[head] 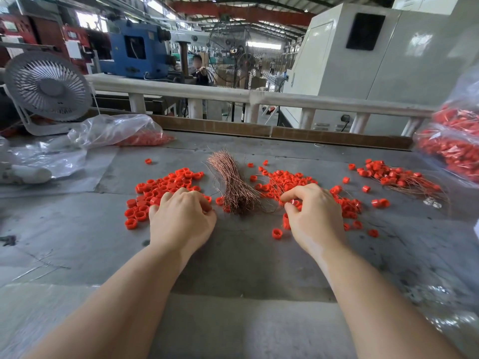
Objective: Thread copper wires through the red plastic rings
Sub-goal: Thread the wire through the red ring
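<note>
1. Copper first: a bundle of thin copper wires [234, 182] lying on the grey metal worktable [233, 255], between the two hands, fanned at its far end.
2. Left of the bundle, a loose heap of small red plastic rings [166, 187]; right of it, a second spread of red rings [287, 181], some with wire strands among them.
3. Left hand [181, 216] palm down on the near edge of the left heap; fingers curled into the rings (whether gripping one, cannot tell).
4. Right hand [315, 213] palm down over the right spread; thumb and forefinger pinching a single red ring [295, 202] at the near end of the bundle.
5. Further right, a cluster of red rings already on copper strands [396, 177], well apart from both hands.
6. At the table's edges: a clear plastic bag of red rings [124, 133] far left, just beside a white desk fan [48, 88]; another clear bag packed with red rings [453, 149] far right.
</note>
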`<action>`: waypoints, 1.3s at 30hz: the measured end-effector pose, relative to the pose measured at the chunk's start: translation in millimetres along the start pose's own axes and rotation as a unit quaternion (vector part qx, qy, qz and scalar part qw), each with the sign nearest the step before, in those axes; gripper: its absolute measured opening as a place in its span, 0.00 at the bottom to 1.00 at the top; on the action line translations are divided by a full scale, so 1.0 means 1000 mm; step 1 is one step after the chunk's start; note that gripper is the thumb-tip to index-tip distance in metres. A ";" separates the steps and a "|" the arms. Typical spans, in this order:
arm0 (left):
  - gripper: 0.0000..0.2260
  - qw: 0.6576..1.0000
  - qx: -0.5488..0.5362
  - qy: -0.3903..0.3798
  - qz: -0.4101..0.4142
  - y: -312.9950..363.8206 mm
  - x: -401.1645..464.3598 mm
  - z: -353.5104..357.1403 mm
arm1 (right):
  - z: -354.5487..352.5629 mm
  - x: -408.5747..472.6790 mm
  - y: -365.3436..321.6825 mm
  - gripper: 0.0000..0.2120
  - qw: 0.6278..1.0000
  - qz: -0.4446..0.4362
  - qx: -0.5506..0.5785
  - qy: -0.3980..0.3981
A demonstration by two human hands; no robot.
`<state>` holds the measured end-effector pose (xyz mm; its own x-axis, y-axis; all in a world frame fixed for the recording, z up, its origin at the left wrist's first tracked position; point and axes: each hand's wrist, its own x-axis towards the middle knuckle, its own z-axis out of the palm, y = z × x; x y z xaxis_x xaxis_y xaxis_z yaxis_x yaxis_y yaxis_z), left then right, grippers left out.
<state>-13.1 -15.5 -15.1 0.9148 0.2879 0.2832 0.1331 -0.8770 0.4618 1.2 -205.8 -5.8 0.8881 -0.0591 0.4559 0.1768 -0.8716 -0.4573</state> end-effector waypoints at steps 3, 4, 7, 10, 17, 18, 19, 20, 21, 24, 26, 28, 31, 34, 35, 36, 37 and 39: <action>0.03 1.000 -0.030 0.004 0.005 0.000 -0.001 -0.001 | 0.000 0.001 0.002 0.08 1.000 0.017 -0.007 0.012; 0.02 0.999 -0.039 0.007 0.009 0.001 -0.002 -0.001 | 0.001 0.002 0.003 0.09 1.000 0.022 -0.009 0.016; 0.07 0.998 -0.052 0.019 0.032 0.001 -0.003 -0.002 | 0.003 0.003 0.005 0.09 0.999 0.033 -0.016 0.026; 0.07 0.996 -0.067 0.046 0.044 0.001 -0.003 -0.002 | 0.005 0.003 0.007 0.09 0.999 0.040 -0.021 0.030; 0.08 0.985 -0.150 0.069 0.052 0.006 -0.005 -0.005 | 0.012 0.006 0.010 0.13 0.996 -0.002 -0.075 -0.052; 0.08 0.984 -0.157 0.067 0.053 0.007 -0.006 -0.005 | 0.014 0.007 0.011 0.14 0.994 0.000 -0.087 -0.070; 0.09 0.983 -0.164 0.063 0.054 0.008 -0.006 -0.006 | 0.015 0.007 0.011 0.15 0.991 0.002 -0.100 -0.086; 0.09 0.982 -0.170 0.057 0.056 0.009 -0.007 -0.006 | 0.017 0.008 0.011 0.16 0.989 0.003 -0.112 -0.099; 0.10 0.981 -0.175 0.051 0.060 0.009 -0.007 -0.005 | 0.018 0.009 0.012 0.17 0.987 0.002 -0.120 -0.108; 0.09 0.980 -0.178 0.036 0.076 0.011 -0.008 -0.005 | 0.019 0.010 0.012 0.17 0.985 0.000 -0.124 -0.119; 0.09 0.979 -0.183 0.031 0.083 0.011 -0.008 -0.004 | 0.019 0.010 0.012 0.17 0.986 0.004 -0.118 -0.114; 0.10 0.978 -0.188 0.031 0.086 0.011 -0.008 -0.004 | 0.018 0.010 0.012 0.17 0.989 0.007 -0.109 -0.103; 0.09 0.977 -0.189 0.034 0.089 0.012 -0.009 -0.004 | 0.016 0.011 0.012 0.15 0.992 -0.005 -0.104 -0.070; 0.08 0.976 -0.196 0.034 0.094 0.013 -0.008 -0.005 | 0.011 0.012 0.010 0.09 0.998 -0.019 -0.051 0.023; 0.08 0.974 -0.199 0.034 0.098 0.012 -0.008 -0.005 | 0.009 0.012 0.009 0.08 0.999 -0.014 -0.020 0.048; 0.08 0.973 -0.203 0.033 0.101 0.012 -0.008 -0.005 | 0.007 0.012 0.008 0.07 0.998 -0.003 0.009 0.062; 0.08 0.972 -0.206 0.033 0.103 0.012 -0.009 -0.004 | 0.005 0.011 0.007 0.06 0.997 0.010 0.036 0.068; 0.08 0.971 -0.213 0.034 0.105 0.013 -0.009 -0.004 | 0.004 0.011 0.006 0.07 0.993 0.029 0.083 0.073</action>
<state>-21.3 -27.7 -8.4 0.8759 0.1569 0.4564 -0.2366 -0.6847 0.6894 13.6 -209.7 -6.2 0.8306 -0.1876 0.5244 0.2048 -0.7728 -0.6008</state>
